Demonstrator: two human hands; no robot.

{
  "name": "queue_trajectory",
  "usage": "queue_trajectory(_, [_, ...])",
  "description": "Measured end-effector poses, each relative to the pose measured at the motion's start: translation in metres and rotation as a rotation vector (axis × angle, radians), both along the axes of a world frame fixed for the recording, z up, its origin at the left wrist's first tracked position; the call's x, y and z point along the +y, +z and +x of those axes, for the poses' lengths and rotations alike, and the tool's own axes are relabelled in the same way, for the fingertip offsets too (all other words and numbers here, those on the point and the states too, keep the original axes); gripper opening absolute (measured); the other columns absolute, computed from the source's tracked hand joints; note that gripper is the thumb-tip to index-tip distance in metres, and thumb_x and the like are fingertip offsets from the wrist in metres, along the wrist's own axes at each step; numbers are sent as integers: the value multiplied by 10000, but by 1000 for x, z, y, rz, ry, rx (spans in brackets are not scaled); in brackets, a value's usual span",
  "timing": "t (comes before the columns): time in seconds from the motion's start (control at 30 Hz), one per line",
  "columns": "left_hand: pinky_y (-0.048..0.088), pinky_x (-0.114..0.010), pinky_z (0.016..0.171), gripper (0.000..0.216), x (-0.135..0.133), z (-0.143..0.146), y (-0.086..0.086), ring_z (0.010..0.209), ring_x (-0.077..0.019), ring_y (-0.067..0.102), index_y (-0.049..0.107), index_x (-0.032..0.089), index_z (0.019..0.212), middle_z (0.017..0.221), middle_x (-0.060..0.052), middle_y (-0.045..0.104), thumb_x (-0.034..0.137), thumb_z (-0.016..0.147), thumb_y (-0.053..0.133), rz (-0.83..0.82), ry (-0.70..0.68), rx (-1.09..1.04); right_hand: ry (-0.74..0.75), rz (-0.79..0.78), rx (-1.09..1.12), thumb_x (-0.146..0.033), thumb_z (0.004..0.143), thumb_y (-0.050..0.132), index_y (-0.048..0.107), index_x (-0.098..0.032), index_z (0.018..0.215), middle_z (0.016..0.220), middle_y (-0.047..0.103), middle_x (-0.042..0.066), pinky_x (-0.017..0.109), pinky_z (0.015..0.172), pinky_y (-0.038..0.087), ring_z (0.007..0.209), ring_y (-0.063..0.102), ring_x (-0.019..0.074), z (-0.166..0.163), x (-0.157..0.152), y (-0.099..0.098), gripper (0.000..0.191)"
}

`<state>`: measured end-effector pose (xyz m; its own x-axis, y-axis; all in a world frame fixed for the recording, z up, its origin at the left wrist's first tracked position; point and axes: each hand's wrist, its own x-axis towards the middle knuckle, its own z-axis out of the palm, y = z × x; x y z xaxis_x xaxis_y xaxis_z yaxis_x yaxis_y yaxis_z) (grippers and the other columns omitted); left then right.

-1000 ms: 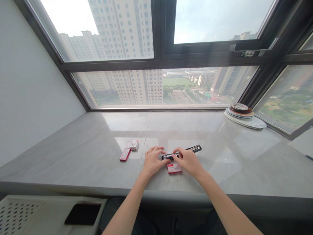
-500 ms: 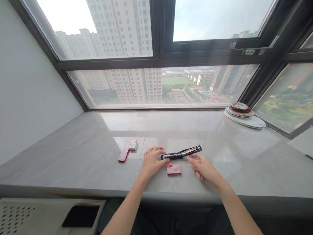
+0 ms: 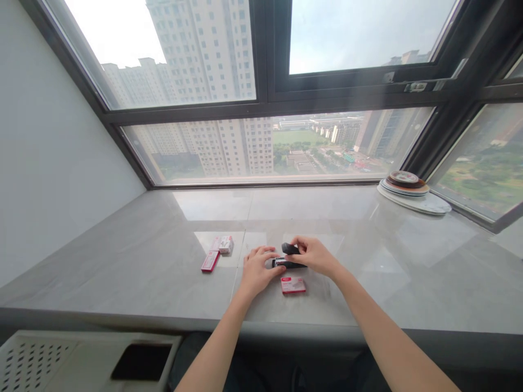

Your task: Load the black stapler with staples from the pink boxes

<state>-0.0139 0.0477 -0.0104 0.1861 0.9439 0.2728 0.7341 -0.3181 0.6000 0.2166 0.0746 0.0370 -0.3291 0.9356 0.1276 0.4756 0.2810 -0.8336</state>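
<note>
A black stapler (image 3: pixel 291 249) rests on the grey stone counter, its top arm tilted up above the base. My left hand (image 3: pixel 258 270) grips the left end of the base between thumb and fingers. With the fingers of my right hand (image 3: pixel 312 256) closed on it, the top arm leans over the base toward the left; those fingers cover part of the stapler. Just in front of the stapler lies a small red and white box (image 3: pixel 293 285).
To the left, several small red and white boxes (image 3: pixel 210 261) sit together on the counter (image 3: pixel 163 283). Stacked plates (image 3: pixel 412 198) stand at the back right beside the window. A pale plastic piece with holes (image 3: pixel 93 354) is below the counter's front edge at lower left.
My right hand has moved up and left and taken hold of the stapler's top arm. The arm has swung from lying back on the right to over the base. My left hand stays put.
</note>
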Motion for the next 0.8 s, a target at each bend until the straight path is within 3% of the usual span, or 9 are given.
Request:
queue_trajectory(0.17, [371,-476,1096,272,0,2,1,1352,-308,478,761,391,1062,1363,20,649,491,811,795,-1,0,-4,91,98,-226,-411,803,717,715,-222,934,617,490,-73,238,573,274,594,447,112,-14,-2,1,230])
queue_trajectory(0.27, [372,-479,1108,239,-1,0,5,1343,-302,492,745,378,1074,1356,15,652,430,842,765,11,-4,-29,142,102,-268,-365,852,655,732,-233,997,652,561,-50,243,590,301,615,495,125,-9,-5,5,211])
queue_trajectory(0.33, [384,-474,1111,227,-4,0,11,1328,-282,514,722,357,1136,1364,-1,645,329,926,640,21,-3,-60,67,118,-290,-419,853,669,731,-232,985,699,595,-30,246,602,315,646,521,137,-3,-6,4,237])
queue_trajectory(0.43, [418,-421,1110,476,-17,5,21,1305,-218,546,704,332,1182,1365,1,644,79,918,399,38,-23,-113,-156,119,-298,-536,809,713,709,-222,955,742,600,-16,251,614,335,676,539,152,9,-5,-8,347])
queue_trajectory(0.5, [423,-400,1126,623,-30,13,28,1311,-199,544,715,356,1184,1367,32,651,-12,819,368,37,-162,-106,-259,68,-261,-586,809,695,703,-214,981,701,567,-27,256,605,343,652,528,156,18,-5,-19,409])
queue_trajectory(0.6, [385,-450,1174,755,-48,23,35,1369,-242,499,689,439,1270,1438,86,614,-28,736,429,24,-511,17,-310,-5,-177,-643,859,607,710,-190,1064,627,509,-41,262,573,341,607,500,161,30,-9,-33,507])
queue_trajectory(0.67, [371,-476,1181,799,-52,19,37,1378,-276,488,635,469,1351,1492,91,568,-3,729,470,11,-598,103,-327,-12,-135,-673,893,542,722,-173,1078,606,498,-35,265,557,338,594,483,164,35,-17,-38,562])
queue_trajectory(0.8, [412,-464,1132,755,-44,-12,40,1297,-322,523,569,412,1450,1444,-16,588,142,745,603,-63,-388,191,-319,-38,-11,-667,926,497,753,-174,1085,608,545,-7,261,561,365,610,496,173,34,-44,-41,578])
